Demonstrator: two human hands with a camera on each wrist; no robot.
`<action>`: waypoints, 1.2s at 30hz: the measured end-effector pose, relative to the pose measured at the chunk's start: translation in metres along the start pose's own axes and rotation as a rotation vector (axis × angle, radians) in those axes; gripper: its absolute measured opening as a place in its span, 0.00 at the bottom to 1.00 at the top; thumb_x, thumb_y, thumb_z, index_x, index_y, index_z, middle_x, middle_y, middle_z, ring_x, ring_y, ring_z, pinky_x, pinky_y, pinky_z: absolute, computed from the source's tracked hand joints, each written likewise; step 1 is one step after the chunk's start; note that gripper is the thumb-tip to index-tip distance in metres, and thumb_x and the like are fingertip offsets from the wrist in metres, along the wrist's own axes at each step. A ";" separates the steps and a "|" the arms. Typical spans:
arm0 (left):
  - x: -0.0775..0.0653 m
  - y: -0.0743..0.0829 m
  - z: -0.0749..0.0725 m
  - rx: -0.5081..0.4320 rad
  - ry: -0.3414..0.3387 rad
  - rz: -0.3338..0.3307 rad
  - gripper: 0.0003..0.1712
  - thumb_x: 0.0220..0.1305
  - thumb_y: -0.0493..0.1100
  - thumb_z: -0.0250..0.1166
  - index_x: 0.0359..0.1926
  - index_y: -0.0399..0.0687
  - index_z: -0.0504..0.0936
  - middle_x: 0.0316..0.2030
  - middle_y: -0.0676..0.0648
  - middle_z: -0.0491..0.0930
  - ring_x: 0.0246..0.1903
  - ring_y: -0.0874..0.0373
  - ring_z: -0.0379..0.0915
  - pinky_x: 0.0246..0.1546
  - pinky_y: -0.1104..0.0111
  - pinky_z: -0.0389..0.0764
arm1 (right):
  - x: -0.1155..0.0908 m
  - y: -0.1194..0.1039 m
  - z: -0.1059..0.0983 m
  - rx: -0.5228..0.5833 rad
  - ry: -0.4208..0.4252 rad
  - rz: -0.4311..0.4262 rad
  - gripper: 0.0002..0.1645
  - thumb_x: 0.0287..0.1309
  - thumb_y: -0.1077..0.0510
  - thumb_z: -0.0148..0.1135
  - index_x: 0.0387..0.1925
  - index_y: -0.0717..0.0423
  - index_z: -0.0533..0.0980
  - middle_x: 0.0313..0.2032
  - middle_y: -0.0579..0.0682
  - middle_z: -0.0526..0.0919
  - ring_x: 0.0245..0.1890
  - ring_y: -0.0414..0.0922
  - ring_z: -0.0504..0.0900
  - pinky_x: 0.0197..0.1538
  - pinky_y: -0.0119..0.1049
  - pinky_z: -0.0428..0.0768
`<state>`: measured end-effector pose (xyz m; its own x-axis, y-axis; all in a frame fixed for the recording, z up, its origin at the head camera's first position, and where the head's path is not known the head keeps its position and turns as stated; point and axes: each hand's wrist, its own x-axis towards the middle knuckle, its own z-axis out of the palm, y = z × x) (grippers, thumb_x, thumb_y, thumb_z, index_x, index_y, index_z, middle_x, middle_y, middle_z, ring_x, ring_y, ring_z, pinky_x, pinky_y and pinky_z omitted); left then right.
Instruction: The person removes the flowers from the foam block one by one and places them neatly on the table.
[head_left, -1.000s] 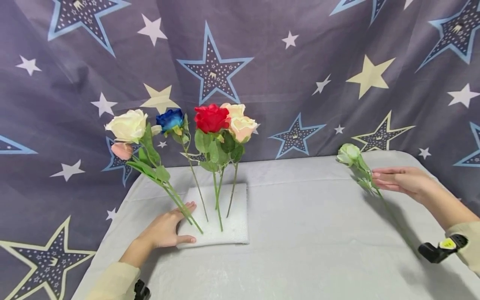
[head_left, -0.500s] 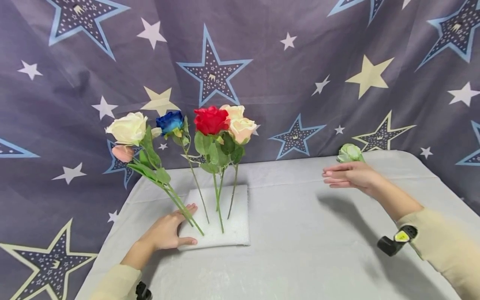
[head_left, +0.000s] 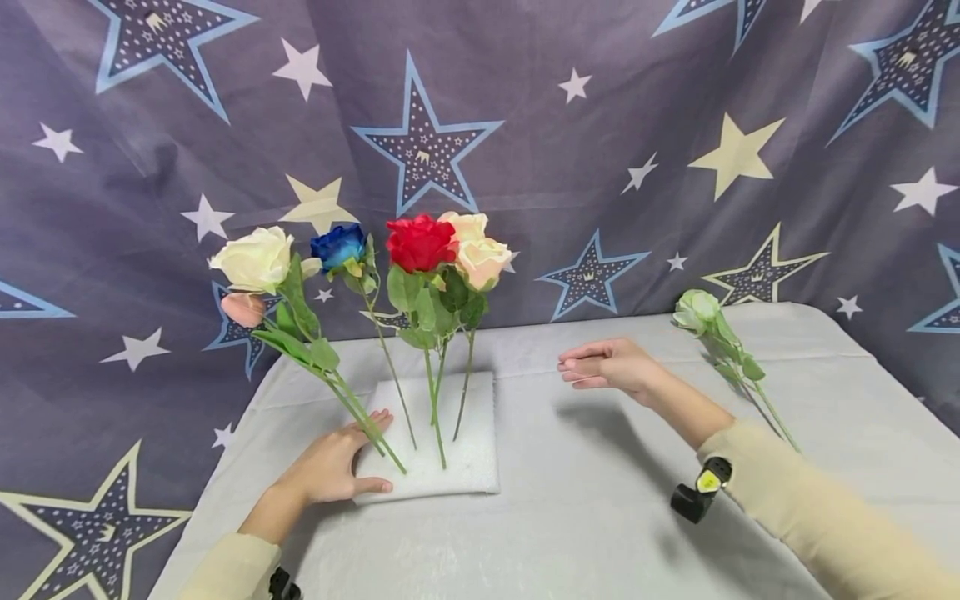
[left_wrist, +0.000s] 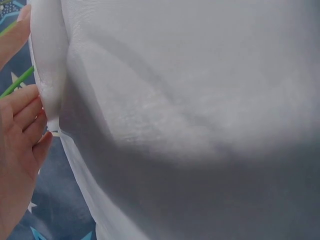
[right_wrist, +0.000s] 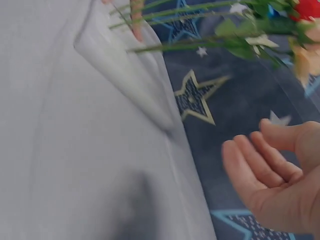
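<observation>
My left hand (head_left: 330,462) steadies the left side of a white foam block (head_left: 474,450), thumb at the front corner and the other fingers spread farther back. Stems stand in the block. They carry a cream rose (head_left: 255,260), a pink bud (head_left: 243,309), a blue rose (head_left: 339,247), a red rose (head_left: 422,242) and a peach rose (head_left: 482,260). To the right of the block, my right hand (head_left: 609,367) hovers over the table with nothing in it, its fingers loosely extended. A pale green rose (head_left: 697,312) lies on the table beyond my right forearm.
A light grey cloth covers the table (head_left: 570,517). Behind it hangs a dark purple curtain (head_left: 525,192) printed with stars. Black straps with small devices sit on both wrists, and my right sleeve (head_left: 810,500) crosses the lower right.
My right hand has moved left, away from the green rose, which has stayed where it was. My left hand, the foam block and its flowers have stayed in place.
</observation>
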<state>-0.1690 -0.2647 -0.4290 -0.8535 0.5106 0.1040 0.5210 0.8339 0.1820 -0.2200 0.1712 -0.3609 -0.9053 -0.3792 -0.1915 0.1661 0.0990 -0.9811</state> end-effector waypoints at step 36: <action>0.001 -0.001 0.001 -0.018 0.002 -0.004 0.55 0.42 0.73 0.66 0.66 0.45 0.66 0.64 0.42 0.67 0.62 0.42 0.66 0.62 0.48 0.68 | 0.043 0.040 0.117 0.162 0.042 -0.216 0.23 0.51 0.67 0.64 0.51 0.69 0.74 0.47 0.59 0.83 0.41 0.38 0.85 0.54 0.33 0.80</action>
<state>-0.1703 -0.2651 -0.4306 -0.8558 0.5064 0.1051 0.5170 0.8322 0.2002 -0.2068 0.0507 -0.4116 -0.9413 -0.3369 0.0206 0.0246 -0.1295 -0.9913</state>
